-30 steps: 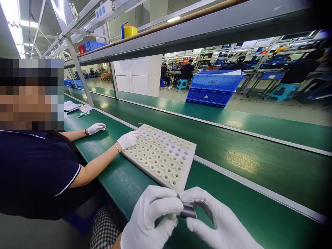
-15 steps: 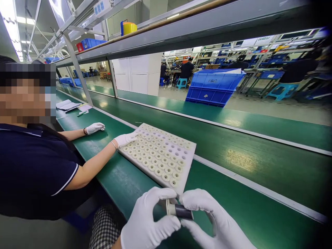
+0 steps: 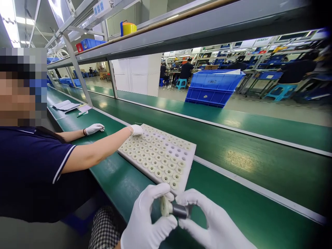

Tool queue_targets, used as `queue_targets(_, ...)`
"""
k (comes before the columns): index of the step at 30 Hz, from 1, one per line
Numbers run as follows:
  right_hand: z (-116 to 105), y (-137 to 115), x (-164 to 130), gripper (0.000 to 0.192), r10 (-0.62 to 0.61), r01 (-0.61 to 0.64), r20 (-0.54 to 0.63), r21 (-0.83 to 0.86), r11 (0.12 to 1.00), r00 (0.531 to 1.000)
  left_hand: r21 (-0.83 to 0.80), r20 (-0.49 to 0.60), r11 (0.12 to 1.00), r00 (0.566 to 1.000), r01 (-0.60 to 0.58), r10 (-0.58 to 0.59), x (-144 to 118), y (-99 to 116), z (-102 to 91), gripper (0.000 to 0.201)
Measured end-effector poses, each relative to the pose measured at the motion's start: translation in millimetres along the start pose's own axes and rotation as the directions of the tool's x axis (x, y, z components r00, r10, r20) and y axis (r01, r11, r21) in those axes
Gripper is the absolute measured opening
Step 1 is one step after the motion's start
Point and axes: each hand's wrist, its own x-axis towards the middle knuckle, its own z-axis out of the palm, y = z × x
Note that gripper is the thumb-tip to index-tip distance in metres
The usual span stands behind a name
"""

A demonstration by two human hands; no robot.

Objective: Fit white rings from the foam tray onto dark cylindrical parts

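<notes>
Both white-gloved hands hold one small part between them near the bottom centre. It is a cream-coloured flanged spool [image 3: 166, 206] with a dark cylinder [image 3: 180, 211] sticking out to the right. My left hand [image 3: 150, 216] pinches the flange between thumb and fingers. At the other side, the fingertips of my right hand [image 3: 207, 218] close on the end of the dark cylinder. Just beyond lies a white foam tray [image 3: 187, 173] holding rows of similar cream flanged pieces, some of its holes bare. The part's underside is hidden.
A co-worker's gloved hand [image 3: 137, 130] reaches over the tray's far left; their other hand [image 3: 94, 129] rests on the green bench. Beyond run a conveyor belt [image 3: 233, 159] and an overhead shelf [image 3: 181, 29]. Blue crates [image 3: 211, 88] and papers [image 3: 66, 105] stand farther off.
The spool has shifted slightly left and turned, so its round flange face shows more. Both my hands moved a little left with it. The co-worker's hand slid farther across the tray.
</notes>
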Motion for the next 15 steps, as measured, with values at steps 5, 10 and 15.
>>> queue_targets(5, 4, 11, 1, 0.012, 0.042, -0.054, 0.162, 0.069, 0.996, 0.986, -0.181, 0.127, 0.942, 0.957, 0.281, -0.261, 0, -18, -2.4, 0.057)
queue_targets(10, 5, 13, 2, 0.017, -0.035, 0.035, 0.032, 0.018, 0.999, 0.999, -0.376, 0.381, 0.797, 0.863, 0.473, -0.332, 7, -30, -2.3, 0.080)
queue_targets(15, 13, 9, 4, 0.013, -0.143, 0.128, 0.197, 0.087, 0.988, 0.970, -0.289, 0.510, 0.789, 0.785, 0.542, -0.352, 16, -34, -8.8, 0.076)
